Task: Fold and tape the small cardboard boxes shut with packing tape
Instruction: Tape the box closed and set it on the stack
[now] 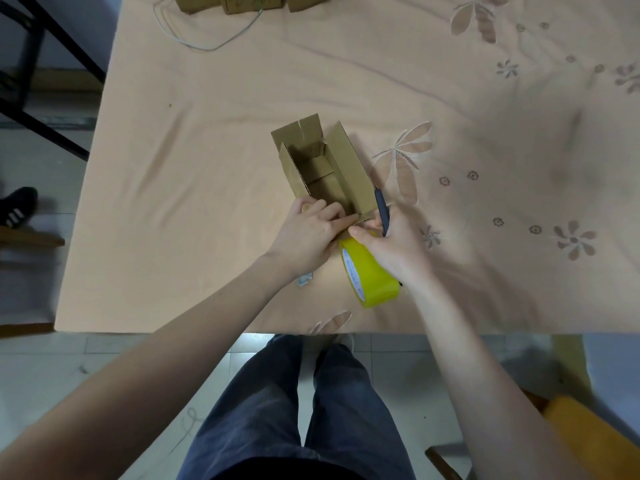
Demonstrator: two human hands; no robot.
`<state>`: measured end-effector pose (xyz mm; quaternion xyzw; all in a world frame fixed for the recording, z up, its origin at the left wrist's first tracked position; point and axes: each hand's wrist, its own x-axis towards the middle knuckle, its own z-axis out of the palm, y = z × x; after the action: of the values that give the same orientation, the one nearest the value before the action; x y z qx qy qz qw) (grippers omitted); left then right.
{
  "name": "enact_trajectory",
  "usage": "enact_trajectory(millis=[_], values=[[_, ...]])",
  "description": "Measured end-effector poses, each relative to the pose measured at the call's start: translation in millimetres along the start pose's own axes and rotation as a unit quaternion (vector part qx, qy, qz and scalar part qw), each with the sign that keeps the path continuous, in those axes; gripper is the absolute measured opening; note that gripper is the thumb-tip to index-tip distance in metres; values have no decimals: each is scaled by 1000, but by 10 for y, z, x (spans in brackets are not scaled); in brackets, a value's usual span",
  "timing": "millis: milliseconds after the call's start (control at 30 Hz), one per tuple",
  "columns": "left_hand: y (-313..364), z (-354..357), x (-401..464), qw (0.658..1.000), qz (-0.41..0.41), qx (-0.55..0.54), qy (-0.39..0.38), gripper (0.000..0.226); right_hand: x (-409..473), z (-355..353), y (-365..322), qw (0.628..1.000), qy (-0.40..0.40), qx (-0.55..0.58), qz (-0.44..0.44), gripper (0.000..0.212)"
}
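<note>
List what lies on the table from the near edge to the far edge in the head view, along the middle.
Yellow roll of packing tape → the two hands, left and right, at the box's near end → open brown cardboard box → thin looped white cord → brown cardboard boxes at the far edge.

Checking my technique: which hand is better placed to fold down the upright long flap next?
Left. The left hand rests on the open brown cardboard box holding nothing else; the right hand is shut on a dark cutter, above the yellow tape roll.
</note>
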<state>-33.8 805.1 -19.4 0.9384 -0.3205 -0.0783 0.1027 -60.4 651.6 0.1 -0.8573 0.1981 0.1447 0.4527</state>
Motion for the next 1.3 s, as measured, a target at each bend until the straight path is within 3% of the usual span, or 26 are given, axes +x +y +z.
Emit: enact_trajectory(millis=[200, 333, 533, 767, 933, 1167, 1300], values=[[-33, -32, 58, 999, -22, -14, 18, 38, -46, -10, 6, 999, 23, 40, 15, 45], [-38, -53, 21, 992, -62, -96, 44, 30, -71, -14, 20, 999, 15, 37, 34, 43], [-30, -101, 18, 988, -65, -141, -4, 44, -133, 119, 24, 998, 64, 3, -9, 35], [-148, -207, 148, 972, -64, -191, -123, 50, -173, 176, 87, 993, 108, 30, -26, 37], [-177, -165, 173, 985, -46, -158, -53, 26, -178, 188, 100, 994, 91, 41, -33, 43], [-168, -139, 298, 998, -9, -54, -9, 32, -217, 113, 116, 993, 46, 107, -35, 31], [-175, -163, 416, 998, -17, -53, -20, 33, -309, 62, 171, 993, 33, 99, -52, 43]])
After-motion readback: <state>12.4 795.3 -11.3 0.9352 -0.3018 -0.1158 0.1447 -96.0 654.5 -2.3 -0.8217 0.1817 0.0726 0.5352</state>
